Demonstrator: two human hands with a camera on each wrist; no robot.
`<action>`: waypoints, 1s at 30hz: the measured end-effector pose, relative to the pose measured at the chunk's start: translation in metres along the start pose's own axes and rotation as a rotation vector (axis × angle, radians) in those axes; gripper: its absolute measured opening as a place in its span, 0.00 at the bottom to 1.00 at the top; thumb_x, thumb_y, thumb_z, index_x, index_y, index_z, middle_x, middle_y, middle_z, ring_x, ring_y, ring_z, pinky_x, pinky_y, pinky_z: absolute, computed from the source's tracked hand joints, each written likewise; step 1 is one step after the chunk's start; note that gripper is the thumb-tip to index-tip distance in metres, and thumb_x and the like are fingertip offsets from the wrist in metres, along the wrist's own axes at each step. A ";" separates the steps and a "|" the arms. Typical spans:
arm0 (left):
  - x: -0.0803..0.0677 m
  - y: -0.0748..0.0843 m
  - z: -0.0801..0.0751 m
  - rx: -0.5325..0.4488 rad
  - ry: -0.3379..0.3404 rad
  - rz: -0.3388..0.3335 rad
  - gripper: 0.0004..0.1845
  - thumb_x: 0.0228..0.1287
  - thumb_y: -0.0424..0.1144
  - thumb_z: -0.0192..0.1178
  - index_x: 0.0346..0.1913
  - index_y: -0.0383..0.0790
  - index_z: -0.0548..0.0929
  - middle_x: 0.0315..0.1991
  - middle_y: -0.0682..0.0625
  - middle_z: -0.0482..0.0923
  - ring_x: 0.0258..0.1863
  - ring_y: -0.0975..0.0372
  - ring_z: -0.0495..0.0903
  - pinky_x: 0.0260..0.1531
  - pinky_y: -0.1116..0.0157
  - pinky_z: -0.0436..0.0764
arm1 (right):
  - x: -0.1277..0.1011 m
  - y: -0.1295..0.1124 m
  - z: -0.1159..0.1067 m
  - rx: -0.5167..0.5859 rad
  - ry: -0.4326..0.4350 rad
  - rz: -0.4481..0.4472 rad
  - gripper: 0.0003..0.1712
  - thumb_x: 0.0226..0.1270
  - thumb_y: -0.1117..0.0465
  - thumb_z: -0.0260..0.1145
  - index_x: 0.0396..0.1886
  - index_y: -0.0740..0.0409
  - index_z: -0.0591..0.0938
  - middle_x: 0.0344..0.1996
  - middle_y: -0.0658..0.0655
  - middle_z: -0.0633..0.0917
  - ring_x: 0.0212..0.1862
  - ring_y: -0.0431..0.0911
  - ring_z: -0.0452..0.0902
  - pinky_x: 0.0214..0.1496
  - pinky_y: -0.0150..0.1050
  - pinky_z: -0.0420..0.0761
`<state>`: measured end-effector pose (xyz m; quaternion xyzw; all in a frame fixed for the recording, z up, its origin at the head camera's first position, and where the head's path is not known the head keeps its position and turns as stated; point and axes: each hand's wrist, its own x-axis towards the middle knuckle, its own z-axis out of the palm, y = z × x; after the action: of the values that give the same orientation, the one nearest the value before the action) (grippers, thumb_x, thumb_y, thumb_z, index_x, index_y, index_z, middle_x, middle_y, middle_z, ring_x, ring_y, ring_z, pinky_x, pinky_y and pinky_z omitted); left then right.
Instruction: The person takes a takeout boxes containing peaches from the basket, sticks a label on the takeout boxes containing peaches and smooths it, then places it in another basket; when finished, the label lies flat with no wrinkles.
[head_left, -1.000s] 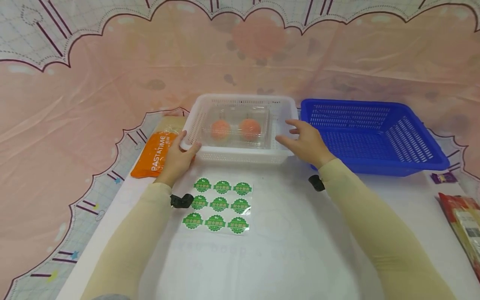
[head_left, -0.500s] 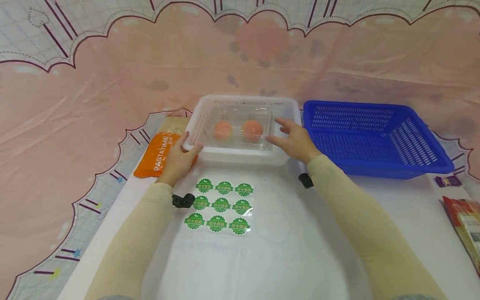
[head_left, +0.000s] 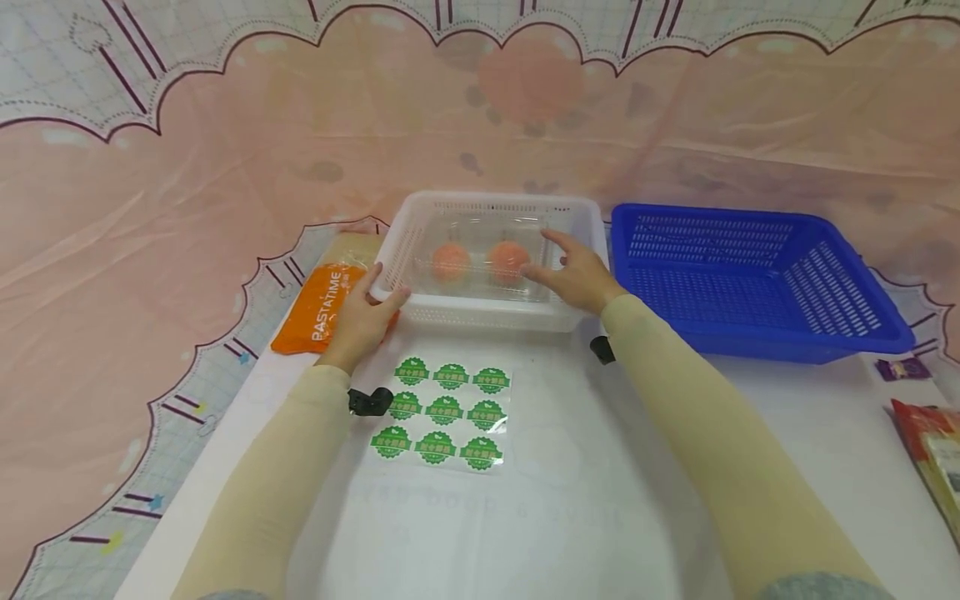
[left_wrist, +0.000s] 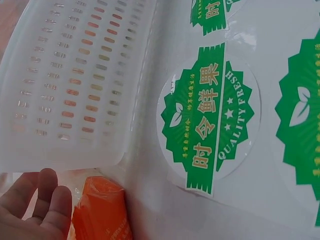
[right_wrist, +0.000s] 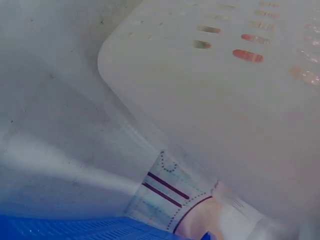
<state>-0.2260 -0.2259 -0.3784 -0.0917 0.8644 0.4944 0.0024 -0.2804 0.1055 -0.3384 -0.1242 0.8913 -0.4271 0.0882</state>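
The white basket (head_left: 486,312) is being gripped at its near left corner by the left hand (head_left: 363,321), whose thumb is hooked over the rim while the fingers are curled against the outer wall. In the left wrist view the fingertips (left_wrist: 47,200) are being seen just below the basket's slotted wall (left_wrist: 75,90), with the orange packet (left_wrist: 100,210) lying right beside them.

The right hand (head_left: 577,275) is being held inside the basket, fingers spread and fairly straight, against the right end of the clear plastic box (head_left: 480,258); whether the box is being pinched or only touched cannot be told. Two orange fruits (head_left: 480,262) are being kept inside that box, just left of the right fingertips. The box itself is lying on the basket's floor, between the two hands.

Just right of the right hand, the blue basket (head_left: 757,283) is standing beside the white one (the two look close, but contact cannot be told). Near the left wrist, toward the person, a sheet of green round stickers (head_left: 442,412) is lying flat on the white table (head_left: 600,500). In the right wrist view only the white basket's underside and corner (right_wrist: 220,90) are being shown, with a strip of blue (right_wrist: 65,227) below.
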 end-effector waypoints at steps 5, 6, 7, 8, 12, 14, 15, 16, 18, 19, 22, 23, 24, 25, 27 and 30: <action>0.002 -0.002 0.000 -0.001 0.005 -0.003 0.44 0.70 0.60 0.58 0.81 0.58 0.48 0.59 0.39 0.69 0.53 0.48 0.69 0.56 0.54 0.77 | 0.007 0.001 0.001 -0.022 -0.019 0.000 0.51 0.67 0.36 0.65 0.81 0.46 0.54 0.79 0.58 0.55 0.71 0.63 0.62 0.67 0.61 0.68; 0.002 -0.003 0.000 -0.006 0.006 -0.004 0.44 0.70 0.60 0.59 0.81 0.59 0.49 0.59 0.40 0.69 0.53 0.48 0.69 0.55 0.54 0.77 | 0.008 0.001 0.002 -0.028 -0.021 0.002 0.51 0.67 0.35 0.65 0.81 0.46 0.54 0.78 0.58 0.55 0.70 0.63 0.63 0.67 0.61 0.68; 0.002 -0.003 0.000 -0.007 0.006 -0.003 0.44 0.70 0.60 0.59 0.81 0.59 0.49 0.58 0.40 0.69 0.53 0.48 0.69 0.54 0.54 0.77 | 0.010 0.001 0.002 -0.033 -0.023 0.005 0.51 0.67 0.35 0.64 0.81 0.46 0.54 0.78 0.58 0.55 0.70 0.63 0.63 0.68 0.61 0.67; 0.002 -0.004 0.000 -0.007 0.006 -0.003 0.44 0.69 0.60 0.59 0.81 0.59 0.49 0.59 0.40 0.69 0.53 0.48 0.69 0.54 0.55 0.77 | 0.011 0.001 0.003 -0.034 -0.024 0.006 0.51 0.67 0.35 0.64 0.81 0.46 0.54 0.78 0.58 0.55 0.71 0.63 0.62 0.69 0.61 0.66; 0.002 -0.004 0.001 -0.014 0.005 -0.002 0.44 0.69 0.60 0.59 0.81 0.58 0.49 0.60 0.40 0.69 0.53 0.48 0.69 0.55 0.55 0.76 | 0.017 0.003 0.005 -0.032 -0.035 0.028 0.50 0.69 0.36 0.63 0.82 0.47 0.53 0.79 0.59 0.54 0.76 0.61 0.52 0.73 0.61 0.57; 0.003 -0.004 0.001 -0.019 -0.001 0.004 0.44 0.69 0.60 0.59 0.81 0.58 0.49 0.61 0.40 0.68 0.54 0.48 0.69 0.56 0.54 0.76 | 0.019 0.004 0.005 -0.025 -0.040 0.049 0.50 0.69 0.36 0.62 0.82 0.47 0.51 0.79 0.60 0.53 0.77 0.60 0.48 0.74 0.61 0.55; 0.003 -0.004 0.002 -0.025 -0.004 0.009 0.44 0.70 0.60 0.59 0.81 0.57 0.49 0.62 0.40 0.68 0.54 0.48 0.69 0.57 0.54 0.76 | 0.020 0.005 0.005 -0.025 -0.040 0.062 0.50 0.69 0.36 0.62 0.82 0.46 0.51 0.79 0.60 0.53 0.77 0.60 0.47 0.74 0.61 0.55; 0.004 -0.003 0.002 -0.030 -0.008 0.013 0.44 0.70 0.59 0.59 0.81 0.57 0.50 0.63 0.40 0.68 0.54 0.48 0.69 0.58 0.54 0.76 | 0.021 0.006 0.006 -0.023 -0.041 0.072 0.50 0.69 0.36 0.62 0.82 0.46 0.50 0.79 0.60 0.53 0.77 0.60 0.48 0.74 0.61 0.55; 0.004 -0.003 0.002 -0.036 -0.013 0.018 0.44 0.70 0.59 0.59 0.81 0.57 0.50 0.65 0.40 0.68 0.55 0.49 0.69 0.60 0.54 0.75 | 0.022 0.007 0.006 -0.025 -0.040 0.088 0.50 0.70 0.36 0.61 0.82 0.46 0.49 0.79 0.60 0.53 0.77 0.61 0.48 0.73 0.61 0.56; 0.004 -0.003 0.002 -0.041 -0.016 0.019 0.44 0.70 0.59 0.59 0.81 0.57 0.50 0.65 0.40 0.67 0.56 0.49 0.69 0.60 0.54 0.75 | 0.023 0.008 0.006 -0.025 -0.039 0.092 0.50 0.70 0.36 0.61 0.82 0.46 0.49 0.79 0.61 0.53 0.77 0.61 0.49 0.73 0.61 0.56; 0.003 -0.002 0.001 -0.049 -0.019 0.018 0.44 0.70 0.58 0.59 0.81 0.57 0.49 0.67 0.41 0.67 0.57 0.49 0.69 0.61 0.54 0.75 | 0.025 0.009 0.007 -0.029 -0.043 0.099 0.49 0.72 0.37 0.60 0.82 0.46 0.48 0.79 0.61 0.53 0.76 0.61 0.49 0.73 0.61 0.55; 0.003 -0.003 0.001 -0.051 -0.019 0.017 0.44 0.70 0.58 0.59 0.81 0.58 0.49 0.67 0.41 0.67 0.57 0.49 0.69 0.61 0.54 0.75 | 0.026 0.009 0.008 -0.031 -0.044 0.103 0.49 0.72 0.37 0.59 0.82 0.46 0.48 0.79 0.61 0.53 0.76 0.61 0.49 0.73 0.61 0.55; 0.003 -0.003 0.000 -0.052 -0.019 0.019 0.44 0.70 0.58 0.59 0.81 0.57 0.49 0.67 0.40 0.67 0.57 0.49 0.69 0.61 0.54 0.75 | 0.027 0.009 0.008 -0.031 -0.045 0.106 0.49 0.72 0.37 0.59 0.82 0.45 0.47 0.79 0.61 0.53 0.76 0.61 0.49 0.73 0.62 0.55; 0.002 -0.003 0.000 -0.052 -0.019 0.018 0.44 0.70 0.58 0.59 0.81 0.57 0.49 0.67 0.40 0.67 0.57 0.49 0.69 0.61 0.54 0.75 | 0.028 0.009 0.009 -0.031 -0.047 0.110 0.49 0.72 0.37 0.59 0.82 0.45 0.47 0.79 0.61 0.53 0.76 0.62 0.50 0.73 0.62 0.55; 0.002 -0.003 -0.001 -0.050 -0.018 0.014 0.44 0.70 0.58 0.59 0.81 0.58 0.49 0.68 0.41 0.66 0.57 0.49 0.69 0.61 0.54 0.75 | 0.029 0.008 0.010 -0.032 -0.051 0.118 0.49 0.73 0.37 0.59 0.82 0.44 0.47 0.79 0.61 0.53 0.76 0.62 0.50 0.73 0.62 0.55; 0.002 -0.004 -0.001 -0.051 -0.014 0.009 0.44 0.70 0.58 0.59 0.81 0.58 0.49 0.66 0.40 0.68 0.56 0.50 0.70 0.60 0.55 0.76 | 0.030 0.007 0.011 -0.020 -0.058 0.127 0.48 0.73 0.38 0.59 0.83 0.44 0.47 0.79 0.61 0.53 0.75 0.62 0.52 0.72 0.62 0.57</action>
<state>-0.2268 -0.2291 -0.3811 -0.0845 0.8518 0.5170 0.0037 -0.3075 0.0928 -0.3523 -0.0807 0.8986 -0.4080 0.1398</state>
